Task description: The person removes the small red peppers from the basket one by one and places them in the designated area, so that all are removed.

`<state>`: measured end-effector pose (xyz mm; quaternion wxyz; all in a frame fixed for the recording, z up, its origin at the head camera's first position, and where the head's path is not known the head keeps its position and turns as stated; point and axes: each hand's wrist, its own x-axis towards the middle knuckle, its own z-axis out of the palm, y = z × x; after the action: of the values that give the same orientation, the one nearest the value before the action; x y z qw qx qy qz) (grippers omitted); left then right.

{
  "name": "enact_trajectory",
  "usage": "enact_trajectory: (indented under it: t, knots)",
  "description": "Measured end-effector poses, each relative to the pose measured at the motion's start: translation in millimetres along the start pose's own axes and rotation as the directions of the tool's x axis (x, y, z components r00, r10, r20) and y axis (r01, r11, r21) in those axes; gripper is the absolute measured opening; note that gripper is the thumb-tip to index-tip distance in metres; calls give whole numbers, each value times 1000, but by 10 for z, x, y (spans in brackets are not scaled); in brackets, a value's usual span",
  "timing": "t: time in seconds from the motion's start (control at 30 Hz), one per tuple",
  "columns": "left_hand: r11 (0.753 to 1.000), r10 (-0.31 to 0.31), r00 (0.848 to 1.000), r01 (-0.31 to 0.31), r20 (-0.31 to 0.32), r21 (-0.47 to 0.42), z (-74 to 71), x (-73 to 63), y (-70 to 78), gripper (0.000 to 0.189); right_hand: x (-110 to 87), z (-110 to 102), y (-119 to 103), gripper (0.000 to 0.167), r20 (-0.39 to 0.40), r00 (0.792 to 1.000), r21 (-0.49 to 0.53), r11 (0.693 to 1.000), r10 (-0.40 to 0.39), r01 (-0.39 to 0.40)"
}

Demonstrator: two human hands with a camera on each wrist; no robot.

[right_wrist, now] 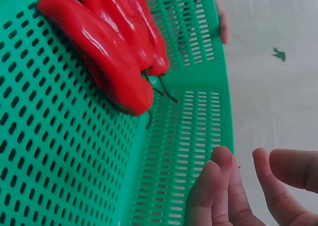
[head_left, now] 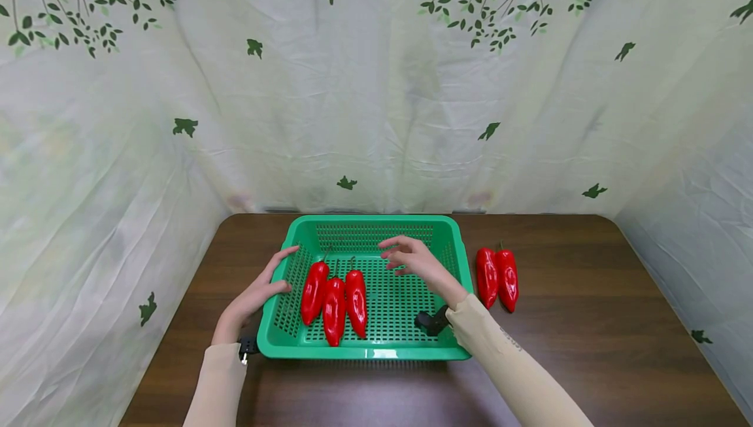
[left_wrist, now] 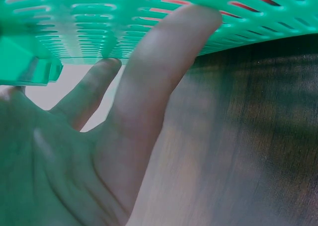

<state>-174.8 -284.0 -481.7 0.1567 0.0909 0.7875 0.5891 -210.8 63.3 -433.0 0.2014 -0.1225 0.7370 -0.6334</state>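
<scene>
Three shiny red peppers (head_left: 334, 310) with dark stems lie side by side in the left half of a green slotted plastic basket (head_left: 365, 353). My left hand (head_left: 259, 293) rests against the basket's left side, thumb and index finger extended and spread. In the left wrist view, the thumb (left_wrist: 144, 92) touches the slotted wall. Over the middle right of the basket hovers my right hand (head_left: 414, 260), fingers loosely bent, with nothing held. The right wrist view shows its fingertips apart from the red peppers (right_wrist: 99, 52). Part of the left hand is hidden.
Two more red peppers (head_left: 497, 278) lie together on the brown wooden table (head_left: 588, 322), right of the basket. A pale curtain (head_left: 376, 87) with leaf prints hangs behind the table's back edge and along both sides.
</scene>
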Motion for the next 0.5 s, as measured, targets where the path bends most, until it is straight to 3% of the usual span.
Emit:
enact_trajectory:
  t: [0.5]
  knots:
    - [1000,2,1000,-2,9,-18,-6,9,-5,71,86,149,39,32,52,999,3,1000,9,-9]
